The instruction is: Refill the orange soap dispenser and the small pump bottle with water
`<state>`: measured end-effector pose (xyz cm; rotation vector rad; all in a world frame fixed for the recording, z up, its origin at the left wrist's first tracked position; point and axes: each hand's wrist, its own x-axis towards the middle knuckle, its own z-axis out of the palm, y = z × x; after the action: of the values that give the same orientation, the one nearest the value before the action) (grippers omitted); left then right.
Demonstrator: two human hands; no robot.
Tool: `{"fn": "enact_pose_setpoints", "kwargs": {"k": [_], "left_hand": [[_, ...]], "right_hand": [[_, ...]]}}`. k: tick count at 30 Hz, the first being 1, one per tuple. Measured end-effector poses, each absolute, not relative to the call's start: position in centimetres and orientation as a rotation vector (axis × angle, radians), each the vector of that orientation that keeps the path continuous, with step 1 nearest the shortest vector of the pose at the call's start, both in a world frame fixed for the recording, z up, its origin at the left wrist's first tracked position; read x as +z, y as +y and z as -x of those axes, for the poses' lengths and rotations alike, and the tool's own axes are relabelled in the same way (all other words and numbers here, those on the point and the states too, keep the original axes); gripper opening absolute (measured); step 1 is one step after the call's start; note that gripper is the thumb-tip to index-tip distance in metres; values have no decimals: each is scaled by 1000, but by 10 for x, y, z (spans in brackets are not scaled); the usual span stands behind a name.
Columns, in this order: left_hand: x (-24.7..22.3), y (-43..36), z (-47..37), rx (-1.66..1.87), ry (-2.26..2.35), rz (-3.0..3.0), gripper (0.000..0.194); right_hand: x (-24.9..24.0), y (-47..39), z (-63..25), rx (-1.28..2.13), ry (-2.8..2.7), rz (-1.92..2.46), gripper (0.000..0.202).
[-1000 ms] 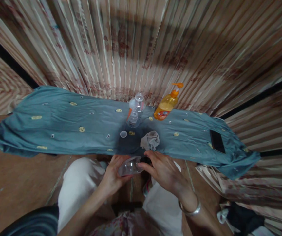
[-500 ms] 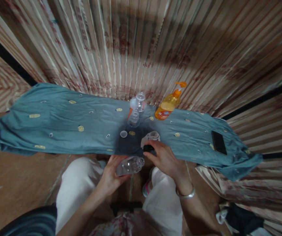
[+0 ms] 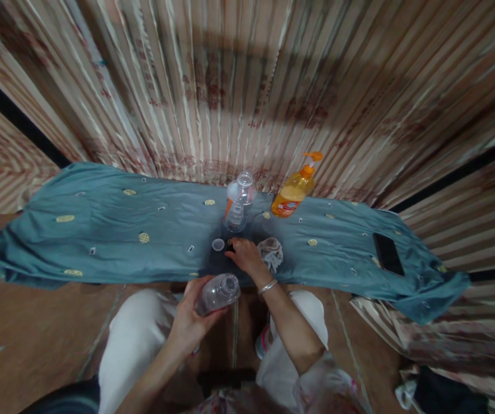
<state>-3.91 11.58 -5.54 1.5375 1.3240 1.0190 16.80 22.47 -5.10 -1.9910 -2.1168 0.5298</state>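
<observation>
Bottle [image 3: 219, 293], uncapped and tilted, sits in the left hand [image 3: 187, 319], fingers wrapped around it, at the table's near edge. The right hand [image 3: 244, 254] bends over the cloth [image 3: 109, 221] between a white cap [image 3: 218, 245] and a rag [image 3: 273, 253]; I cannot tell whether it pinches anything. Behind stand 1 empty bottle [image 3: 237, 210] and 1 pump bottle [image 3: 292, 195]; 1 phone [image 3: 388, 254] lies far right.

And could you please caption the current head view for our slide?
Left hand holding an open bottle, right hand by a crumpled cloth.
</observation>
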Motion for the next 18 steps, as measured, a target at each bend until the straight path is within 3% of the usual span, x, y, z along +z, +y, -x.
{"fn": "enact_pose_setpoints", "kwargs": {"k": [9,16,18], "left_hand": [[-51,126,41,1044,1394,-1408,63],[-47,138,41,1111,1388,-1302,64],[-45,140,40,1141,1392,-1268,65]], "right_hand": [[-63,219,-188,401,-1883,1970,41],[-53,267,-209,422,-1424,1759,129],[-50,285,-205,488,-1357,1699,143]]}}
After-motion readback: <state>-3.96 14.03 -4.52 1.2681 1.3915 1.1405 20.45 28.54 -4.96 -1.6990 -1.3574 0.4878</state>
